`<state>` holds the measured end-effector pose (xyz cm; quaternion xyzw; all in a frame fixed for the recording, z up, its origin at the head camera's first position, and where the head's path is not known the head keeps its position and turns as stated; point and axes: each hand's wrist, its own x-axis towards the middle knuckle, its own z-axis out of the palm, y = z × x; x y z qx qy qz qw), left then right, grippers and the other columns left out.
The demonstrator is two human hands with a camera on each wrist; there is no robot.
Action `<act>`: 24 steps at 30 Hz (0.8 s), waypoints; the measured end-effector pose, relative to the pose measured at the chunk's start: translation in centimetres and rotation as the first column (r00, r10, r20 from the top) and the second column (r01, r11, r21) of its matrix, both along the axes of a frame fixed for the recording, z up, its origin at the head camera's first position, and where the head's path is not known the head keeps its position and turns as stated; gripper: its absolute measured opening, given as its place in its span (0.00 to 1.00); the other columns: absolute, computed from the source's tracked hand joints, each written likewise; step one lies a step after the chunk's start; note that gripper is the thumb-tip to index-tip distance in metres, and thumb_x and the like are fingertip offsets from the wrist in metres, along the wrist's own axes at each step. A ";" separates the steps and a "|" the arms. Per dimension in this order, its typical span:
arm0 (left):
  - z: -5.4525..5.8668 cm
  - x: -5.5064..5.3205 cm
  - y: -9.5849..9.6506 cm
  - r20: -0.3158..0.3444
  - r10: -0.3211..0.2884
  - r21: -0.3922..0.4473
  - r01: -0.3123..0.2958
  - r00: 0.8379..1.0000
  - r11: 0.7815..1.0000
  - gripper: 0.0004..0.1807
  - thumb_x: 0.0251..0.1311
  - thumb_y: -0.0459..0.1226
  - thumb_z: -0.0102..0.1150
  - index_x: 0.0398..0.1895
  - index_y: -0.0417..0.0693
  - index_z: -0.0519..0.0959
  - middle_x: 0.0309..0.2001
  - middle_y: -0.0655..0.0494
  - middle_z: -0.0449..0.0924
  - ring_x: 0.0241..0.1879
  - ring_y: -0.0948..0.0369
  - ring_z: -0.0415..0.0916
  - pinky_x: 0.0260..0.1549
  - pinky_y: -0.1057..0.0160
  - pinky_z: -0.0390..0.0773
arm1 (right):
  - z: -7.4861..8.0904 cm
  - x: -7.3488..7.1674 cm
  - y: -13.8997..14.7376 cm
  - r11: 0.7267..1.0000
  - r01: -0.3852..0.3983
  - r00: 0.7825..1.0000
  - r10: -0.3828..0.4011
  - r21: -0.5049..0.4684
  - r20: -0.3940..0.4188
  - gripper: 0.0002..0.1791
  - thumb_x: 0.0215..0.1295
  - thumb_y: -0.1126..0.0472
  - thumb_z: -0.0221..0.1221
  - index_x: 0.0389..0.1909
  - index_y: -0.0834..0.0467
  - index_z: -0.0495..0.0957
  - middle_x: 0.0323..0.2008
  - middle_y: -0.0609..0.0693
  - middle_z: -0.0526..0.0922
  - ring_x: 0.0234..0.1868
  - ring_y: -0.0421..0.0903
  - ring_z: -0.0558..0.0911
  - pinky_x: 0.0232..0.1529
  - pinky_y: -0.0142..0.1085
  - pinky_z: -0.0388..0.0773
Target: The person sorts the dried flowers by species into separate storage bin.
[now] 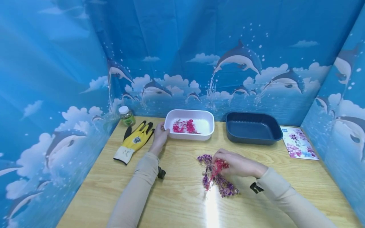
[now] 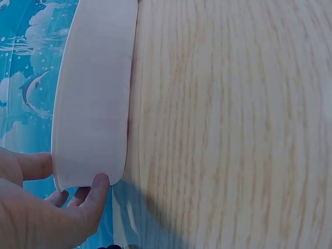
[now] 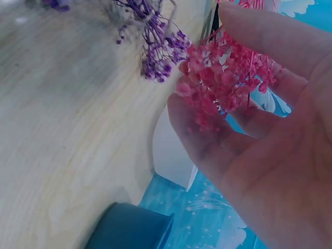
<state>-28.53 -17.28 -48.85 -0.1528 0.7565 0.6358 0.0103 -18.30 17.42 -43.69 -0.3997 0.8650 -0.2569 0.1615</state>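
At the left end of a white plastic tub (image 1: 189, 136), my left hand (image 1: 160, 137) grips the rim and end wall between thumb and fingers. Several sprigs of pink dried flowers (image 1: 183, 126) lie inside this tub. My right hand (image 1: 235, 163) holds a bunch of pink dried flowers (image 3: 218, 75) between thumb and fingers, just over the purple dried flowers (image 1: 228, 187). Those purple flowers spread across the wooden table in front of the tubs, partly hidden by the hand and the pink bunch. In the left wrist view the white tub's side (image 2: 93, 93) shows, not its inside.
A dark blue tub (image 1: 253, 139) stands right of the white one, with a printed floral card (image 1: 297, 142) beside it. On the left lie a yellow and black work glove (image 1: 137, 141) and a jar with a white lid (image 1: 127, 116). A dolphin-print curtain (image 1: 182, 57) encloses the table's back and sides.
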 end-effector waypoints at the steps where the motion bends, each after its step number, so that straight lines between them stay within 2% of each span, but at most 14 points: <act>1: 0.0 0.0 0.0 0.000 0.000 0.002 0.000 1.000 1.000 0.32 0.77 0.34 0.53 0.81 0.45 0.60 0.78 0.42 0.64 0.79 0.47 0.62 0.79 0.52 0.69 | 0.1 -0.2 0.0 1.000 -0.002 1.000 0.002 -0.001 -0.009 0.24 0.62 0.65 0.70 0.60 0.55 0.79 0.59 0.49 0.80 0.61 0.52 0.82 0.65 0.51 0.83; 6: 0.0 0.0 0.0 0.003 0.001 0.003 -0.001 1.000 1.000 0.33 0.76 0.34 0.54 0.81 0.44 0.60 0.78 0.42 0.65 0.78 0.46 0.63 0.79 0.52 0.70 | 1.1 -1.1 -0.1 1.000 0.001 0.998 -0.001 0.000 -0.059 0.25 0.62 0.66 0.70 0.61 0.58 0.80 0.58 0.52 0.83 0.60 0.53 0.82 0.64 0.51 0.83; 12: -0.1 -0.2 -0.1 -0.004 0.008 0.001 -0.008 1.000 1.000 0.32 0.76 0.33 0.54 0.80 0.44 0.60 0.77 0.42 0.66 0.77 0.46 0.64 0.78 0.52 0.71 | 2.5 -2.6 -0.7 0.999 0.037 0.993 -0.039 -0.020 -0.116 0.23 0.65 0.65 0.70 0.61 0.57 0.80 0.57 0.53 0.85 0.57 0.53 0.84 0.58 0.50 0.85; 18: 0.0 -0.3 -0.1 -0.007 0.007 -0.005 -0.007 1.000 1.000 0.33 0.75 0.34 0.55 0.81 0.45 0.60 0.77 0.42 0.66 0.78 0.47 0.65 0.78 0.52 0.70 | 3.8 -4.5 -1.7 0.990 0.132 0.988 -0.136 -0.054 -0.076 0.22 0.67 0.62 0.70 0.62 0.55 0.81 0.59 0.52 0.86 0.59 0.54 0.84 0.58 0.52 0.85; 24: -0.2 -0.3 -0.1 0.003 0.005 -0.004 -0.005 1.000 1.000 0.33 0.76 0.34 0.54 0.81 0.44 0.59 0.78 0.42 0.66 0.78 0.47 0.63 0.79 0.52 0.69 | 4.3 -6.1 -2.8 0.967 0.241 0.967 -0.246 -0.078 -0.064 0.20 0.70 0.59 0.68 0.61 0.55 0.82 0.57 0.55 0.84 0.55 0.52 0.82 0.53 0.52 0.84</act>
